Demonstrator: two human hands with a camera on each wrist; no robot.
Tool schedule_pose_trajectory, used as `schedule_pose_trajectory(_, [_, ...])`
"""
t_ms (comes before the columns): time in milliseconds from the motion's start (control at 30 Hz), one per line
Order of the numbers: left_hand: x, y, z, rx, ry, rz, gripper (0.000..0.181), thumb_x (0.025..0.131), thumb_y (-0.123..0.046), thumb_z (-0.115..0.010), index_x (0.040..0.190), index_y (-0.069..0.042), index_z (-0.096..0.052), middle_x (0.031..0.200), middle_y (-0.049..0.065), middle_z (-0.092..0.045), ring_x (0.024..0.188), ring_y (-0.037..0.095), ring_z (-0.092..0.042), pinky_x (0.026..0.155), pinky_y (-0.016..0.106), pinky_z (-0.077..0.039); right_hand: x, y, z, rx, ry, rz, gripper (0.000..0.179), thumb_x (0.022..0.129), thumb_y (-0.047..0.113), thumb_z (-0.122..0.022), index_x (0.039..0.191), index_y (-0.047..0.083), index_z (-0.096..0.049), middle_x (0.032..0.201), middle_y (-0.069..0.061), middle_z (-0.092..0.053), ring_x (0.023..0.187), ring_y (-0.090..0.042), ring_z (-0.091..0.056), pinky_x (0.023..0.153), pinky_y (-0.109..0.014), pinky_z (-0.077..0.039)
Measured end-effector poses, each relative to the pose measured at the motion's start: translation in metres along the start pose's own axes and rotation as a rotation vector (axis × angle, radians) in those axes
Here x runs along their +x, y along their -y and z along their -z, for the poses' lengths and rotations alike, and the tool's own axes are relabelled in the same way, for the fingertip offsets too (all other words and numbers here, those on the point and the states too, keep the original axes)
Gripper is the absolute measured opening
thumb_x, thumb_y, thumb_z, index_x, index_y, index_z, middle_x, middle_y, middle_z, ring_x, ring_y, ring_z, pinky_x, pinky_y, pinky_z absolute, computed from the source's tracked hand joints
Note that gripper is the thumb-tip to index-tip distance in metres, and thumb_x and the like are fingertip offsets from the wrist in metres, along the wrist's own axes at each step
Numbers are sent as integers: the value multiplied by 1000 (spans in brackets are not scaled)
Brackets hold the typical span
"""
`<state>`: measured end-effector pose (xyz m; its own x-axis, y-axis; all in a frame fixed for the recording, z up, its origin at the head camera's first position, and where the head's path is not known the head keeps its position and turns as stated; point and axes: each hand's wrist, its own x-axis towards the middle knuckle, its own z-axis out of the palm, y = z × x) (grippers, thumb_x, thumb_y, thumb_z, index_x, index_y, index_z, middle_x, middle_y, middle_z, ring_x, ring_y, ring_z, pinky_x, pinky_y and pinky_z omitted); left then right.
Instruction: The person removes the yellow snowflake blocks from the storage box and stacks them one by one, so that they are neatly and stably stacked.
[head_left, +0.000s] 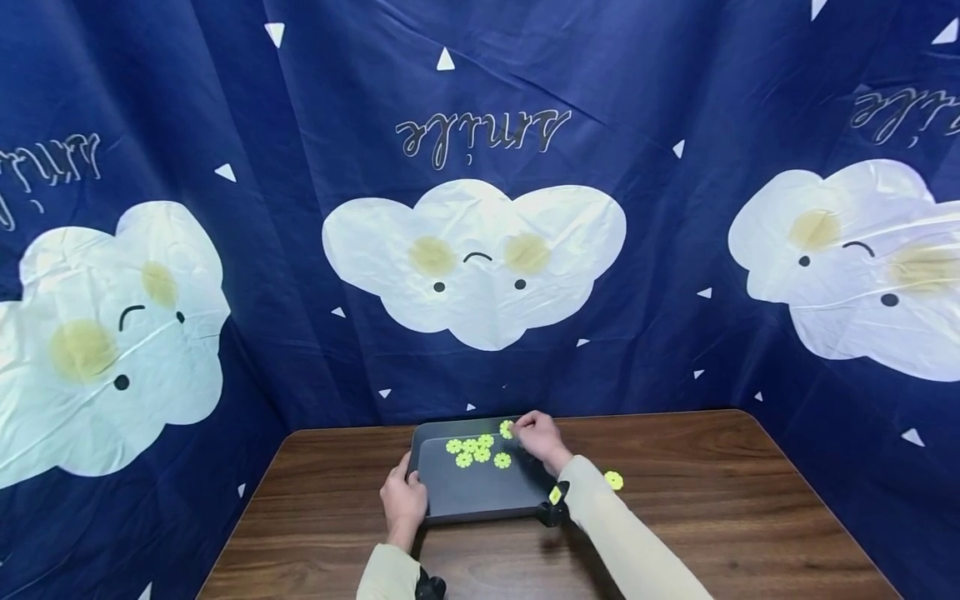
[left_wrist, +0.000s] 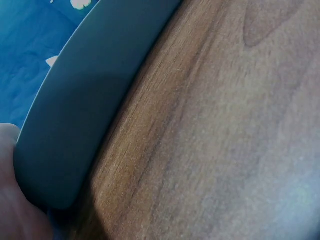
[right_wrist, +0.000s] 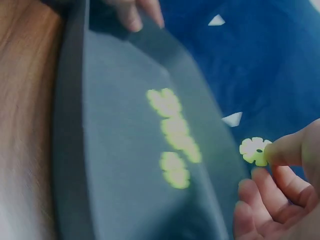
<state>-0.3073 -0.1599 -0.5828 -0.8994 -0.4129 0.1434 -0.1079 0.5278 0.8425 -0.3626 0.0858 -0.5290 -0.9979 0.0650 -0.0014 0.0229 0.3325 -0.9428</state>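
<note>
Room first. Desk (head_left: 697, 467), wood-grain top: I get a wide stretch of wood between the tray (head_left: 487, 496) and the right edge, a narrower one toward the left edge. Far edge runs just beside the blue curtain (head_left: 300, 379), so little space behind; near edge falls outside my head view. Tray sits up by the far edge, roughly mid-width, its far rim about level with that edge in the head view. Can't tell whether its base lies fully flat on the wood.

Tray: dark grey, shallow, raised walls. Inside, six yellow-green flower pieces (head_left: 482, 454): five bunched toward the far left part, touching or nearly so, one a little apart to their right. The near strip of the tray floor is bare. Right wrist feed blurs these, so I count from the head view.

Left hand (head_left: 405, 498) grips the tray's left wall, thumb over the rim. Right hand (head_left: 542, 435) pinches one held flower piece (head_left: 507, 429) between thumb and index finger, up near the tray's far right corner; the right wrist view shows it raised off the floor, by the rim.

One loose flower piece (head_left: 613, 481) lies on the desk, right of the tray, just beside the right sleeve (head_left: 622, 533). That forearm crosses the tray's near right corner, black wrist camera (head_left: 551, 514) there too.
</note>
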Motion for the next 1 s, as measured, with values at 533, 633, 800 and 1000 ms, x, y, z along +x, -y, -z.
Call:
schedule_pose_trajectory(533, [0, 2, -1, 11, -3, -20, 44, 99, 1, -49, 142, 1, -55, 131, 31, -60, 126, 50, -55, 107, 61, -45, -21, 17, 124, -133, -125, 149, 15, 90, 15, -76, 93, 1, -69, 80, -6, -70, 72, -12, -59, 64, -24, -47])
schedule_pose_trajectory(633, [-1, 2, 0, 12, -4, -28, 44, 98, 1, -49, 142, 2, -55, 132, 32, -60, 126, 51, -55, 106, 61, -45, -25, 8, 140, -147, -138, 135, 17, 90, 14, -76, 97, -1, -69, 84, -9, -72, 73, -11, -60, 65, -23, -47])
schedule_pose_trajectory(800, [-1, 2, 2, 12, 5, -22, 44, 99, 1, -48, 143, 2, -54, 134, 32, -59, 127, 50, -54, 107, 61, -45, -30, -12, 156, -171, -139, 97, 18, 90, 14, -75, 99, -2, -71, 86, -8, -74, 75, -11, -60, 65, -23, -46])
schedule_pose_trajectory(1000, [-1, 2, 0, 15, 9, -25, 44, 99, 1, -49, 143, 2, -54, 133, 33, -59, 127, 51, -54, 107, 61, -45, -38, -31, 167, -205, -133, 49, 16, 90, 16, -76, 95, 0, -73, 85, -5, -73, 75, -13, -58, 64, -24, -45])
